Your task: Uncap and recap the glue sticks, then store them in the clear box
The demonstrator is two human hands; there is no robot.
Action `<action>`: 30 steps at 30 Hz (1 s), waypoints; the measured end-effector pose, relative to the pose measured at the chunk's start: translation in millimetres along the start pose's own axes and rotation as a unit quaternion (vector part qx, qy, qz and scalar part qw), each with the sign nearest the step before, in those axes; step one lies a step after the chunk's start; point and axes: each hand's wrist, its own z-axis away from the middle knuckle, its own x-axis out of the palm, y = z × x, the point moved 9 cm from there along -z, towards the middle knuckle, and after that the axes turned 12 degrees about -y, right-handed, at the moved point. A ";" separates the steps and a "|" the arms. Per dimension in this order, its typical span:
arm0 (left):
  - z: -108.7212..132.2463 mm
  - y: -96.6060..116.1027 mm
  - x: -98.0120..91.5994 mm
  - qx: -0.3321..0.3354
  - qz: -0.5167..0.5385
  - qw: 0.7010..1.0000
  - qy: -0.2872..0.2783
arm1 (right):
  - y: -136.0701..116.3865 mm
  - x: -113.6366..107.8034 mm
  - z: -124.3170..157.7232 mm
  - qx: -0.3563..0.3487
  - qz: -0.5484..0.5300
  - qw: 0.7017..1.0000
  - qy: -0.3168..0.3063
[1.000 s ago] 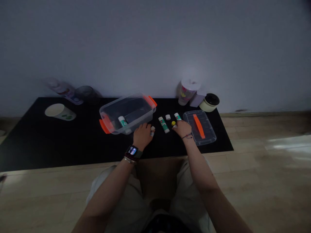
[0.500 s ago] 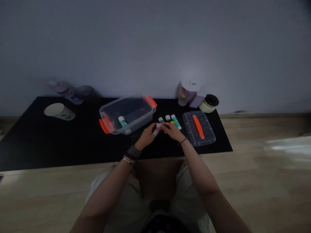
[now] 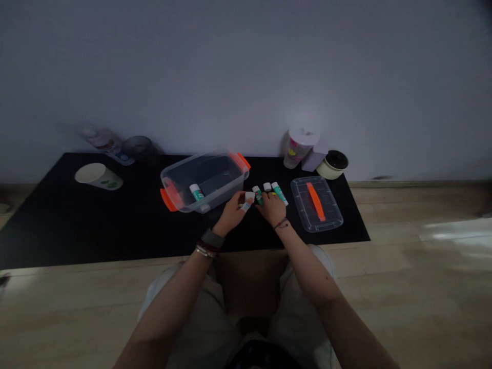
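You work over a black tabletop (image 3: pixel 115 230), your 2 hands just right of the front corner of a clear tub (image 3: pixel 226 190) with orange handles. Your left hand (image 3: pixel 231 214), nearest the tub, has its grip clamped on a small white piece (image 3: pixel 249 196), with a white-and-blue piece (image 3: pixel 245 206) at your thumb; you cannot tell whether the 2 are joined. Your right hand (image 3: pixel 273 209), farther right of the tub, reaches a green tube (image 3: pixel 257 195) with a white top; whether its grip has closed is hidden under the hand.

Beyond that tube, on the same side of the tub, lie a white cap (image 3: pixel 267 187), a second tube (image 3: pixel 280 193) and a yellow piece (image 3: pixel 274 194), partly covered by your fingers. Inside the tub, at its left front, lies 1 more tube (image 3: pixel 197 192). Well right of the tub are a clear lid (image 3: pixel 332 205) with an orange handle, a patterned tumbler (image 3: pixel 294 152), a pale purple box (image 3: pixel 315 158) and a cream pot (image 3: pixel 331 170). Left of the tub stand a paper cup (image 3: pixel 92 177), a bottle (image 3: pixel 109 147) and a dark round container (image 3: pixel 141 149).
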 end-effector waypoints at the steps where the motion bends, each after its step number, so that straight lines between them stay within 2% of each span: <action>1: -0.8 -1.9 -0.7 0.002 0.023 1.000 0.007 | 0.7 2.4 -0.6 0.013 0.002 1.000 -0.010; 5: -3.2 -10.8 -2.1 -0.019 0.137 0.990 0.021 | 8.4 6.9 -2.9 0.045 -0.042 0.997 -0.041; 7: -2.3 -11.7 -3.3 -0.036 0.187 0.981 0.024 | 10.9 4.3 -4.4 0.032 -0.114 0.993 -0.028; 9: 0.1 -8.7 -6.2 -0.044 0.228 0.972 0.031 | 11.1 0.5 -5.6 -0.001 -0.223 0.975 -0.004; 11: 3.5 -5.8 -9.2 -0.051 0.267 0.961 0.040 | 9.3 -0.2 -6.2 -0.042 -0.349 0.936 0.004; 14: 7.7 -2.9 -10.7 -0.062 0.311 0.947 0.049 | 0.8 6.6 -4.8 -0.097 -0.508 0.855 -0.038; 17: 8.4 0.1 -7.4 -0.059 0.345 0.936 0.035 | -10.9 6.6 2.4 -0.159 -0.589 0.789 -0.077; 19: 7.9 0.3 -5.2 -0.059 0.361 0.930 0.026 | -17.2 2.5 8.6 -0.198 -0.600 0.771 -0.086; 21: 7.4 -0.7 -4.0 -0.061 0.370 0.927 0.022 | -23.0 2.7 13.5 -0.215 -0.586 0.774 -0.105; 25: 7.0 -0.3 -2.0 -0.049 0.368 0.929 0.016 | -32.2 13.8 17.7 -0.206 -0.551 0.795 -0.148; 30: 7.1 10.4 4.0 -0.001 0.300 0.954 -0.023 | -33.4 28.7 17.6 -0.174 -0.509 0.827 -0.166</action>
